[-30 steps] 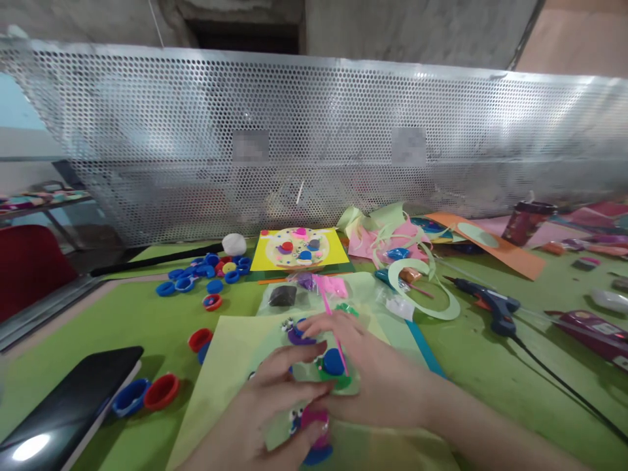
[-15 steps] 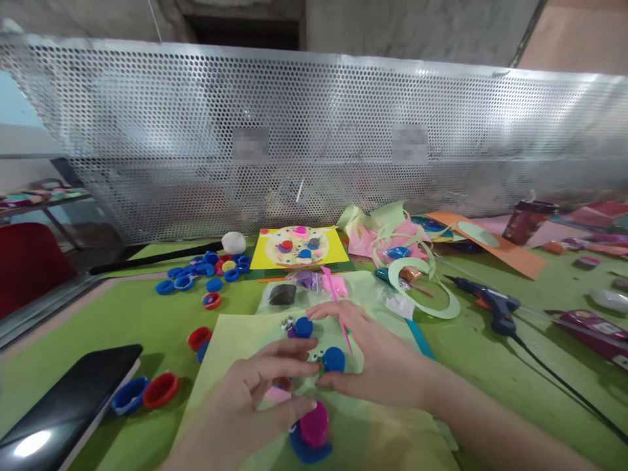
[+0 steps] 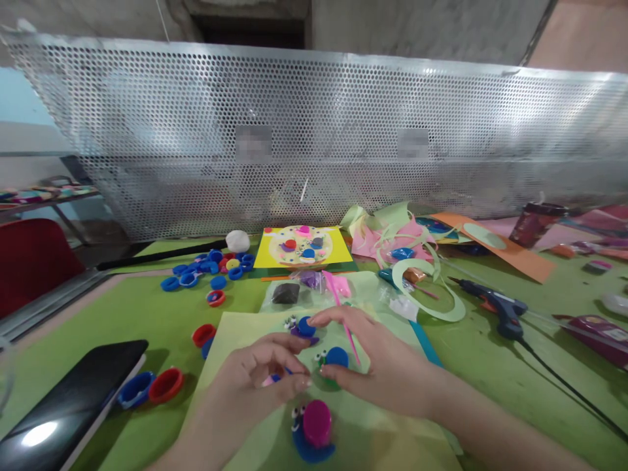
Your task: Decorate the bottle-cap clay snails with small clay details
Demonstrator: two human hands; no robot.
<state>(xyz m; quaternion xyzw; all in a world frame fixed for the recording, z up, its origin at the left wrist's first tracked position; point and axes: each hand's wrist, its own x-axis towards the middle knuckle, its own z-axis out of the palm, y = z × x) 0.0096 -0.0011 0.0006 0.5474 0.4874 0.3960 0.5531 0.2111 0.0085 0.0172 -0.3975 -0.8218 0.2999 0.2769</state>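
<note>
My right hand [image 3: 380,356] has a thin pink modelling tool [image 3: 349,337] tucked between its fingers. Its thumb touches a green clay snail [image 3: 331,378] with a blue cap as shell and googly eyes; its index fingertip is by a purple snail [image 3: 307,327], also blue-capped. Left of these, my left hand [image 3: 255,376] has thumb and index nearly pinched together; bits of blue and pink show behind the fingers, and what they hold is unclear. Nearer me lies a blue snail [image 3: 314,451] with a magenta cap shell. All rest on a pale yellow-green sheet [image 3: 230,333].
Bottle caps [image 3: 199,265] lie left, near a phone [image 3: 73,405]. A yellow card [image 3: 265,258] with a decorated disc stands behind packets of clay [image 3: 285,293]. Paper scraps [image 3: 387,226], a glue gun [image 3: 505,307] with its cord and a cup [image 3: 534,226] are on the right.
My left thumb and index have drawn closer together and away from the green snail. The blue snail's eyes are now uncovered. My right hand has barely shifted.
</note>
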